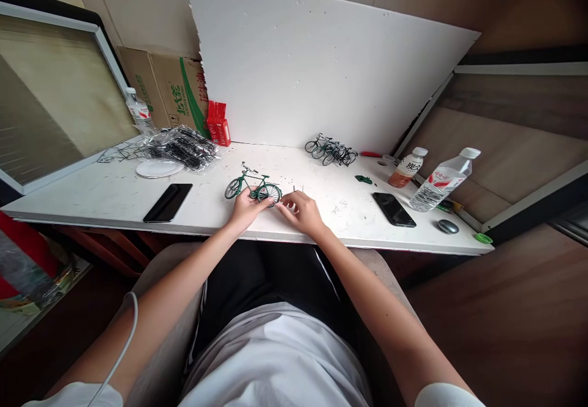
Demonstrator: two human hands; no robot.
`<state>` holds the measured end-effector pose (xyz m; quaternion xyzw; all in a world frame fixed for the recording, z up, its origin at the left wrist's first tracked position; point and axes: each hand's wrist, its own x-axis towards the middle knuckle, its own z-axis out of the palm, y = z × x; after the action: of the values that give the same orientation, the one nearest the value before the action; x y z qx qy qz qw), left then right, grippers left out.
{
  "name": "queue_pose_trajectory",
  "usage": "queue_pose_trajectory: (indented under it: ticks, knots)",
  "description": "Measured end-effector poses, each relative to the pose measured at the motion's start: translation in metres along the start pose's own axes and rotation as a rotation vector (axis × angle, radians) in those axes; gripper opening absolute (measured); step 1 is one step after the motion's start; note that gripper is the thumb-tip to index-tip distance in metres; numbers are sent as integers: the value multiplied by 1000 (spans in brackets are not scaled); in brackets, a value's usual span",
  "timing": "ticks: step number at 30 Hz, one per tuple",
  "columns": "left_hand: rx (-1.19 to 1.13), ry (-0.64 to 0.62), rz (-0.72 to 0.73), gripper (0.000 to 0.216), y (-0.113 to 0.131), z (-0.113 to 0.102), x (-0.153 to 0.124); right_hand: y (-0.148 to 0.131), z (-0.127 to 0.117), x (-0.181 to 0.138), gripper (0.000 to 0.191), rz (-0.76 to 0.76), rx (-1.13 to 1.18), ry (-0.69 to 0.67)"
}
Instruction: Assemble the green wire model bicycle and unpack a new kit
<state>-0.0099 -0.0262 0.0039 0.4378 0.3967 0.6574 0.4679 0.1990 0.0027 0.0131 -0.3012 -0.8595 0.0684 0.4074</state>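
Legible text, head view:

1. Cardboard box [168,85] against the back wall, left of the white board. Large green Chinese characters printed sideways on its face, apparently 北大荒. A line of small green Latin letters runs alongside, too small to read. Red characters on the green band at the box's right edge: not legible.
2. Tea bottle [407,168], white cap. Dark Chinese characters on a white label; strokes too small to read with certainty.
3. Water bottle [441,182], lying tilted. Red script on a white label, unreadable.
4. Small bottle [138,111] at far left. Red-and-white label, print unreadable.
5. Red carton [218,124]. No print resolvable.

No numbers or signs are readable.
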Motion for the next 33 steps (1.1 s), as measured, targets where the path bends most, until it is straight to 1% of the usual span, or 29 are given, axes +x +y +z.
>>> queue_pose_trajectory:
  ticks: [4, 6, 9, 13, 16, 18, 22, 23, 27, 33]
  knots:
    - [-22, 24, 5, 63, 1, 1, 1, 0, 0, 2, 21, 212, -56, 103]
    - [-29, 53, 13, 64, 0, 1, 2, 3, 1, 3, 22, 320, -97, 150]
    - [-39, 81, 17, 64, -1, 1, 3, 8, 2, 5, 24, 392, -109, 144]
    - [-42, 100, 5, 63, -1, 2, 4, 11, 2, 5, 27, 434, -166, 112]
    - [-58, 130, 11, 62, -1, 2, 5, 10, 2, 5, 34, 436, -227, 43]
    - [-87, 207, 52, 61, -1, 2, 6, 9, 3, 5, 38, 404, -282, -38]
    - [-156, 415, 143, 57, -4, -2, 11, 7, 6, 5, 50, 358, -397, -191]
    - [-166, 447, 152, 56, -5, -4, 12, 7, 7, 4, 50, 357, -409, -213]
    - [-191, 531, 153, 54, -7, -7, 15, 7, 7, 4, 39, 369, -394, -259]
    - [-173, 556, 124, 55, -8, -9, 15, 3, 4, 5, 34, 380, -359, -254]
